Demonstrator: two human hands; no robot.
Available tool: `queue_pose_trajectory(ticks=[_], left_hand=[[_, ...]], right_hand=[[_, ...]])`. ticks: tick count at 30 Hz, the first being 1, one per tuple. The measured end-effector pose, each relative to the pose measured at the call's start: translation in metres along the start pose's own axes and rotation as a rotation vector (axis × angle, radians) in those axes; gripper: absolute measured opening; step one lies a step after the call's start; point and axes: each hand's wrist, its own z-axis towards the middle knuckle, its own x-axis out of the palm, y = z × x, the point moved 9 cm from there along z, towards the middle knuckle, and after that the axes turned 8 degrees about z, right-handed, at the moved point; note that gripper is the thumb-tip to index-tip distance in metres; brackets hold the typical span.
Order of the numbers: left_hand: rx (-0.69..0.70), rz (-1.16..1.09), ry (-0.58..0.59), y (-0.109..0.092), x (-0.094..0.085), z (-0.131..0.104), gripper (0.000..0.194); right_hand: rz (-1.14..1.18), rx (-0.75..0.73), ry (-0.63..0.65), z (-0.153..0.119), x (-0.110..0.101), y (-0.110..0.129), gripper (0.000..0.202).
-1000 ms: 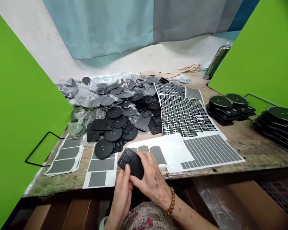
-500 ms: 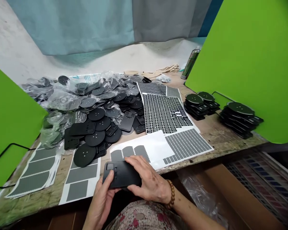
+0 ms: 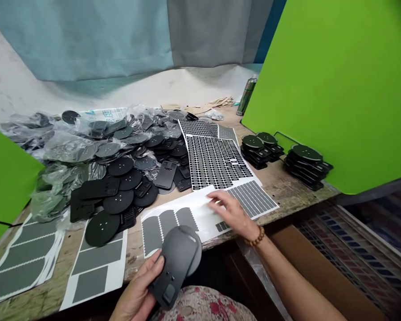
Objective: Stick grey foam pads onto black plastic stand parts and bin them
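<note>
My left hand grips a black phone stand with a rounded plate and a round base behind it, tilted above my lap. Over the white backing paper hovers my right hand, its fingers bent but apart, with nothing visible in them. I cannot tell whether the fingertips touch the paper. Beside that paper lie grey die-cut pads and a sheet of narrow grey strips. Farther back rests a sheet of small black labels.
Loose black stand parts, many in clear plastic, heap up at left and centre. Stacked stands are at right. Grey pad sheets lie front left. A spray can stands by a green panel. An open carton sits below.
My right hand has let go of the stand and moved right to the sheets. My left hand has turned the stand, so its round base shows. The view has shifted slightly right.
</note>
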Motion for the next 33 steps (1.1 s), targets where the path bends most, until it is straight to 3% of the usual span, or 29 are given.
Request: queue_pose_trajectory(ticks=[1,3,6,8,11,15,20,28,33], left_hand=[[0.011,-0.04,-0.025,-0.001,0.001,0.001,0.045],[0.054,-0.101,-0.01,-0.005,0.008,0.002,0.053],[0.135,-0.139,0.029,-0.015,0.019,0.001,0.057],[0.161,-0.134,-0.015,-0.018,0.018,0.0,0.055],[0.177,-0.115,-0.087,-0.019,0.011,0.001,0.049],[0.19,-0.079,-0.099,-0.019,0.007,0.004,0.042],[0.219,-0.047,-0.098,-0.021,0.006,0.007,0.05],[0.208,-0.063,-0.029,-0.021,0.009,0.009,0.05],[0.242,-0.1,0.01,-0.026,0.017,0.008,0.056]], right_hand=[[-0.116,0.074,-0.154,0.004,-0.025,-0.02,0.024],[-0.355,0.221,-0.317,0.009,-0.061,-0.052,0.022],[-0.558,0.37,-0.378,0.015,-0.09,-0.082,0.022],[-0.589,0.419,-0.395,0.019,-0.1,-0.091,0.022],[-0.602,0.494,-0.423,0.022,-0.11,-0.099,0.023],[-0.607,0.603,-0.438,0.026,-0.12,-0.109,0.02],[-0.618,0.689,-0.45,0.029,-0.121,-0.115,0.018],[-0.503,0.693,-0.428,0.036,-0.133,-0.13,0.002],[-0.342,0.654,-0.433,0.039,-0.138,-0.14,0.016]])
